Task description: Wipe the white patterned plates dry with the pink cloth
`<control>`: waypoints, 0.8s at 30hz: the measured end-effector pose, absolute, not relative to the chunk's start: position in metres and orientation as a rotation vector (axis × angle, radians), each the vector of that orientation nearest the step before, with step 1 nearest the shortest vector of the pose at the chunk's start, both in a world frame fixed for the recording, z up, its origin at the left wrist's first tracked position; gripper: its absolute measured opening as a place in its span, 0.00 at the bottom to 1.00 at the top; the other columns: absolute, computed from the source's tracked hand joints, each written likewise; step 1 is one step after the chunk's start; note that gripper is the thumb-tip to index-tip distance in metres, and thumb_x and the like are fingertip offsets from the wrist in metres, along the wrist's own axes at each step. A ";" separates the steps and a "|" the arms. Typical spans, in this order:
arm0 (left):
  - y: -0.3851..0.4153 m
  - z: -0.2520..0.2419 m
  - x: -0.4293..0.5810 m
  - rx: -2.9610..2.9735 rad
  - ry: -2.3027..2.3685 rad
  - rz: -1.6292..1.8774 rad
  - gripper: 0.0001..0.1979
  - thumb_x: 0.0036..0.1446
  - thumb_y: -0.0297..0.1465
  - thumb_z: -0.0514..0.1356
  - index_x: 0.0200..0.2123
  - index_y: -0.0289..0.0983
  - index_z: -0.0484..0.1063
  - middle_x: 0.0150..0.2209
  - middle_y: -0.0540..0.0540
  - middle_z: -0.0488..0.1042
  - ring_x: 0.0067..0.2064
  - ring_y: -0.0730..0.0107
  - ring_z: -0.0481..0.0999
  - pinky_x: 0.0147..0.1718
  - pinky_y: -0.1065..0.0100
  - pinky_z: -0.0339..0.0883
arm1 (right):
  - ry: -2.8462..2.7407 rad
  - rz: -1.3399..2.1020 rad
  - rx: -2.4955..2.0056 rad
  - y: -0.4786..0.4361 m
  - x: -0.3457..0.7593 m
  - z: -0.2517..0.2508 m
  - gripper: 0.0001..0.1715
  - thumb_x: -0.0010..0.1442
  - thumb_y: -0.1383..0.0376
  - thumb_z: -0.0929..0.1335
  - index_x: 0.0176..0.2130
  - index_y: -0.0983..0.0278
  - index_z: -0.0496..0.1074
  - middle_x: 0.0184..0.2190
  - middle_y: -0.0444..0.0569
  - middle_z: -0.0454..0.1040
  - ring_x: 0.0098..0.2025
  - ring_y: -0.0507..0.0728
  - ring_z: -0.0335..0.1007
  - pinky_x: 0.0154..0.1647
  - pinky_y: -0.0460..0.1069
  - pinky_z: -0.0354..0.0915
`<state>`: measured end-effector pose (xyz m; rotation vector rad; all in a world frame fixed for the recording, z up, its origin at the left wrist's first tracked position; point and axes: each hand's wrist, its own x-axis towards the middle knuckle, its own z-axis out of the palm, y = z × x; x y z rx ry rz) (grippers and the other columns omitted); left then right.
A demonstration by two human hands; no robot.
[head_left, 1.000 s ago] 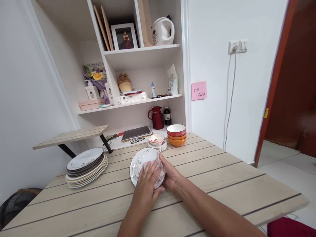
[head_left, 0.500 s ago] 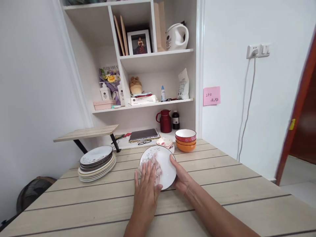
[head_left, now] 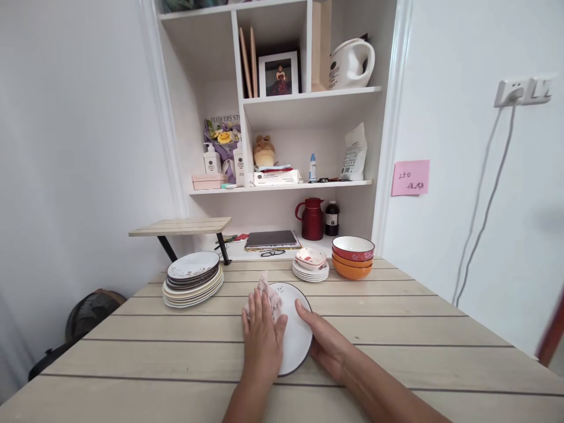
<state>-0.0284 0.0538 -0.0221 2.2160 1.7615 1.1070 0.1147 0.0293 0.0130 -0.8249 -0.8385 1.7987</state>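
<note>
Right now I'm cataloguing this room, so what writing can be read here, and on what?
"FLOWERS ST", cut off there: bouquet wrap.
"250", followed by handwriting I cannot make out: pink note.
Too small to read: the labels on the jug, bag, pump bottles and flat box.

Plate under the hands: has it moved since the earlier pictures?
Yes. The plate tipped down nearly flat toward the person, its far rim now short of the saucer stack.
</note>
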 end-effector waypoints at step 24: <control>0.046 -0.008 -0.001 2.796 1.097 0.869 0.40 0.60 0.47 0.52 0.69 0.43 0.35 0.70 0.46 0.39 0.70 0.54 0.34 0.65 0.45 0.42 | -0.626 1.858 -0.672 0.038 0.124 0.022 0.41 0.56 0.39 0.63 0.55 0.66 0.69 0.46 0.56 0.77 0.49 0.61 0.73 0.56 0.55 0.63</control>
